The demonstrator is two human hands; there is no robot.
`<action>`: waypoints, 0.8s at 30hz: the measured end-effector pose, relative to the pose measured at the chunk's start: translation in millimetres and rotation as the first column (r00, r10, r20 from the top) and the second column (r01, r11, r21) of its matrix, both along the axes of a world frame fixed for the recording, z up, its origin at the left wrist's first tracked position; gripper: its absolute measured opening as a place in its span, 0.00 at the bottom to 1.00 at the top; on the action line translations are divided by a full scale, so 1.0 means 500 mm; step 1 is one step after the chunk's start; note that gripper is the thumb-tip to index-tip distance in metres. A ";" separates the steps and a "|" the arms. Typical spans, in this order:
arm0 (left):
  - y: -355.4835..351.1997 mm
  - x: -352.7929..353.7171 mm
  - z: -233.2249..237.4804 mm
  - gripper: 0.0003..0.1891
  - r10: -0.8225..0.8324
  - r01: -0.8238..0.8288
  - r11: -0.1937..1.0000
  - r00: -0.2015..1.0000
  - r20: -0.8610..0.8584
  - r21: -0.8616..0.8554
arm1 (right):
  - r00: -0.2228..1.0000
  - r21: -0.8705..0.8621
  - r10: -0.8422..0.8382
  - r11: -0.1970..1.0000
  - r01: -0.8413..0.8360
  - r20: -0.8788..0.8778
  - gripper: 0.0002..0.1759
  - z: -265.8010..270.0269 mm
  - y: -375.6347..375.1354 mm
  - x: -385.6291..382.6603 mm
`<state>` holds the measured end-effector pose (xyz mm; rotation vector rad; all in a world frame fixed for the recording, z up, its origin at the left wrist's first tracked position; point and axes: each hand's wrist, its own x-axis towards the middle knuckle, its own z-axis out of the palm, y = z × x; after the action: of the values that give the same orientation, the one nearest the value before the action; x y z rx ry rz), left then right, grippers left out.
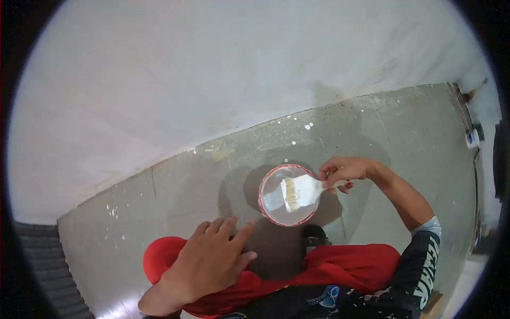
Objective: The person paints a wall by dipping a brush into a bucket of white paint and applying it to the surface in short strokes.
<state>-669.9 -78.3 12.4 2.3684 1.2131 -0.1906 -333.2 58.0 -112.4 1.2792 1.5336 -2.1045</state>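
My right hand (340, 173) is closed round the handle of a wide paintbrush (303, 192). The brush has a white ferrule area and pale bristles, and it overlaps the opening of a round bucket (261, 204) with a red-patterned rim. Whitish liquid (272, 201) shows inside the bucket, which stands on the floor in front of me. My left hand (215, 255) is held over my left knee, palm down, its fingers spread and holding nothing. It is to the left of the bucket and apart from it.
A pale wall (186, 69) rises beyond the grey floor (180, 186), which carries white paint spots (308, 126) near the wall's base. Dark ridged material (40, 260) lies at the lower left. A small white container (472, 139) is by the right-hand wall.
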 end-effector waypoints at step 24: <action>-0.017 -0.165 -0.006 0.27 -0.099 0.105 0.993 0.989 0.112 -0.053 | 0.295 0.122 -0.891 0.269 0.955 -0.346 0.12 -0.080 0.120 -0.118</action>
<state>-752.6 -86.8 9.4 2.3586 1.0233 -0.1260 -392.2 117.9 -152.2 2.7137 1.2875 -2.7498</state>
